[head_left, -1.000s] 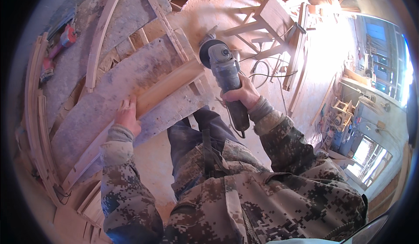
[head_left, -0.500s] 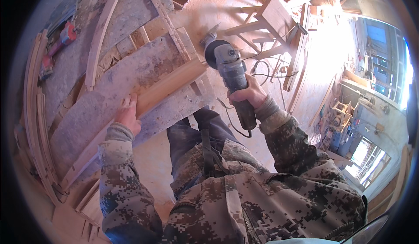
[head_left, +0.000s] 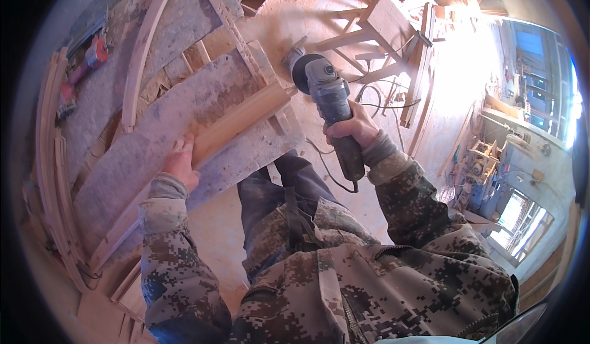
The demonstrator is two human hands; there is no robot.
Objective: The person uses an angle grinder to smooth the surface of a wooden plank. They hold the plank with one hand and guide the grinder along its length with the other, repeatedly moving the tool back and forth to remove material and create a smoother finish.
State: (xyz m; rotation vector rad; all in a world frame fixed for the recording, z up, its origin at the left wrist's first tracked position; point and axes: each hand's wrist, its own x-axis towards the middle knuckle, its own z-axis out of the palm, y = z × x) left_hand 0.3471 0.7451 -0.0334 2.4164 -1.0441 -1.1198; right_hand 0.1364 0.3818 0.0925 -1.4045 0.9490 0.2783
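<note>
My right hand is wrapped round the body of an angle grinder. The grinder's dark round disc sits just past the far end of a pale wooden piece; a small gap shows between them. That wooden piece lies slantwise across a dusty, stained board. At its near end my left hand is closed over the wood, thumb and fingers on either side. A power cord trails from the grinder's rear end.
Curved wooden strips lie on the left and far side of the bench. A red power tool rests at the far left. A wooden stool lies on its side on the dusty floor, near loose cables. Long boards lean at right.
My right hand and the grinder have shifted slightly to the right, with the disc a little farther from the wood's end. My left hand stays in place on the wood.
</note>
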